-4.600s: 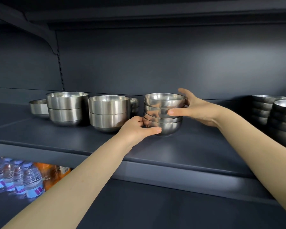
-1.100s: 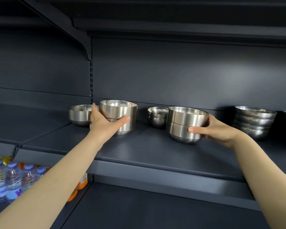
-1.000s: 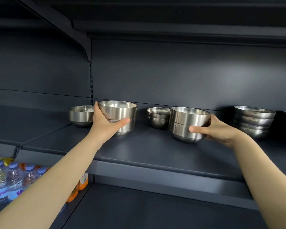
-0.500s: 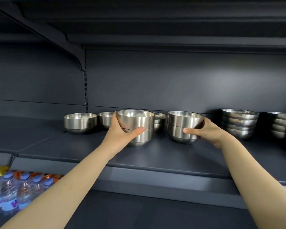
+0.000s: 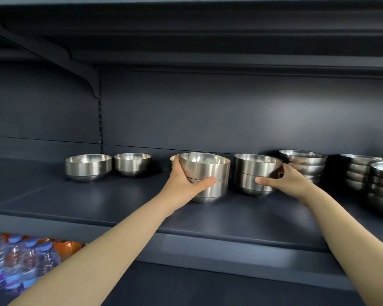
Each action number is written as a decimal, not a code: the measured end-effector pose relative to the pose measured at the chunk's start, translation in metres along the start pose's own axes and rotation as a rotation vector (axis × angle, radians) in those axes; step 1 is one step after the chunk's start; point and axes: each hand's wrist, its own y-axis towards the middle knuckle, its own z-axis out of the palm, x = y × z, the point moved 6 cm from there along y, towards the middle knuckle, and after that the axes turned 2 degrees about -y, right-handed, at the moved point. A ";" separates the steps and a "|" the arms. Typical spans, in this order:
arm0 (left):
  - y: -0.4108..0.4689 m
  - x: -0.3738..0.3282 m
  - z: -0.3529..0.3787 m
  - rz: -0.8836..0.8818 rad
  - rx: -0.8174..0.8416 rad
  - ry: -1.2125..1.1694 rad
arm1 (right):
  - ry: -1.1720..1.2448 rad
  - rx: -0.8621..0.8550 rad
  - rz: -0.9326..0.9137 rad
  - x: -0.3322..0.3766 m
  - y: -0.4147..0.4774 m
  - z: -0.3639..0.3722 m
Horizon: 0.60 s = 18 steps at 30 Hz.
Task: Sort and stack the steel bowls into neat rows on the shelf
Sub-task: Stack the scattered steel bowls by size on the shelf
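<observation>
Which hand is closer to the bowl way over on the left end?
The left hand. It grips a two-bowl stack to the right of that end bowl; the right hand holds a second stack even further right.

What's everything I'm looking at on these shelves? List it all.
Two-bowl stack of straight-sided steel bowls: one, silver, mid-shelf.
Second two-bowl steel stack: one, silver, just right of it.
Separate steel bowls: two clear, silver, shelf left; another half hidden behind the first stack.
Shallow steel bowl stacks: three, silver, shelf right.
Dark grey metal shelf: one, under all bowls.
Blue-capped water bottles: several, clear, lower left.
Left hand: one, grips first stack.
Right hand: one, grips second stack.
</observation>
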 end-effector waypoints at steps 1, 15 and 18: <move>0.003 -0.001 0.006 -0.009 0.008 0.014 | -0.027 -0.014 -0.002 -0.003 0.002 -0.003; 0.032 -0.002 0.051 -0.111 0.033 0.079 | -0.319 -0.169 -0.192 -0.002 0.020 -0.030; 0.040 0.011 0.051 -0.183 0.090 0.001 | -0.268 -0.199 -0.238 0.006 0.019 -0.031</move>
